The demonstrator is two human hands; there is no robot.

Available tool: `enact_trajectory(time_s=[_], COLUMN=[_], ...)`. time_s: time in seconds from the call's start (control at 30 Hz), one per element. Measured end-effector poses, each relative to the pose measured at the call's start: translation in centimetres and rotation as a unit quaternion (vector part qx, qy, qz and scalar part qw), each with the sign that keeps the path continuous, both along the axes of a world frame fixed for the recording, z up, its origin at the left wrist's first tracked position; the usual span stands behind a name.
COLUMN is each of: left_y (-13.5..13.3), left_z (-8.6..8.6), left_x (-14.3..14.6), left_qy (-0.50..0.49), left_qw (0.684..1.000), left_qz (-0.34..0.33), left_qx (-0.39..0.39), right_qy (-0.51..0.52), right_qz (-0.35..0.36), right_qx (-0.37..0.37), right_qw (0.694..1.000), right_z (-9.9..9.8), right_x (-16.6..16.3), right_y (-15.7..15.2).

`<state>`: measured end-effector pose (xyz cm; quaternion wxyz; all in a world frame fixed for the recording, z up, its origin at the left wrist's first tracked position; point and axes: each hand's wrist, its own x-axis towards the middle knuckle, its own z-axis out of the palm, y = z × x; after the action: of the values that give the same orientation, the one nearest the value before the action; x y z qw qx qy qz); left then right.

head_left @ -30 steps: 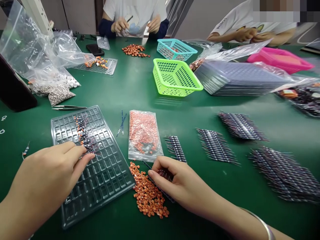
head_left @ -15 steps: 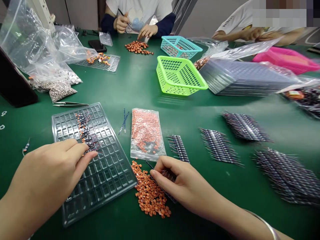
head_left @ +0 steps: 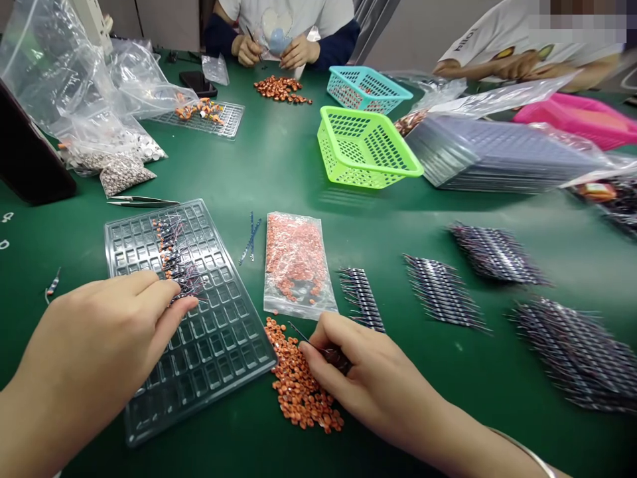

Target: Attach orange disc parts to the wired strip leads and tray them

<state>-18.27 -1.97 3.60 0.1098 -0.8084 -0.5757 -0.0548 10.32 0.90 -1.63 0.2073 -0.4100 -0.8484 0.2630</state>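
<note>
Left hand (head_left: 107, 325) over tray (head_left: 199, 362) — sleeve lettering (head_left: 466, 40) blurred.

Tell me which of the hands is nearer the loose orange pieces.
Right: the right hand is at the right edge of the orange pieces; the left hand is farther off, over the clear tray to their left.

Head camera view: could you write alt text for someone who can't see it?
A person's left hand pinches small wired parts on a clear plastic tray, while the right hand holds a thin dark item beside loose orange pieces on a green table.
</note>
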Motion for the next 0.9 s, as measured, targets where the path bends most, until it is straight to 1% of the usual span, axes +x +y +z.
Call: enact_trajectory(time_s=[0.17, 0.33, 0.5, 0.7, 0.8, 0.87, 0.9], left_y=[0.0, 0.0, -0.1, 0.0, -0.1, -0.5, -0.9], left_z=[0.1, 0.2, 0.1, 0.3, 0.2, -0.2, -0.5], left_x=[0.2, 0.4, 0.7, 0.9, 1.7, 2.8, 3.5], left_qy=[-0.005, 0.004, -0.007, -0.02, -0.057, -0.122, -0.17], left_qw=[1.0, 1.0, 1.0, 1.0, 0.998, 0.99, 0.982], left_qz=[0.0, 0.003, 0.004, -0.017, -0.035, -0.061, -0.078], left_qx=[-0.01, -0.012, -0.02, -0.006, 0.001, -0.021, -0.04], right_qy=[-0.014, -0.013, -0.013, -0.015, -0.014, -0.005, 0.007], right_qz=[0.026, 0.037, 0.055, 0.051, 0.043, 0.037, 0.032], right_qx=[-0.034, -0.061, -0.058, -0.046, -0.072, -0.111, -0.13], right_qw=[0.999, 0.997, 0.997, 0.997, 0.996, 0.993, 0.991], right_z=[0.6, 0.7, 0.7, 0.5, 0.8, 1.3, 1.7], right_x=[0.0, 0.3, 0.4, 0.2, 0.3, 0.6, 0.7], right_y=[0.1, 0.3, 0.2, 0.1, 0.5, 0.6, 0.6])
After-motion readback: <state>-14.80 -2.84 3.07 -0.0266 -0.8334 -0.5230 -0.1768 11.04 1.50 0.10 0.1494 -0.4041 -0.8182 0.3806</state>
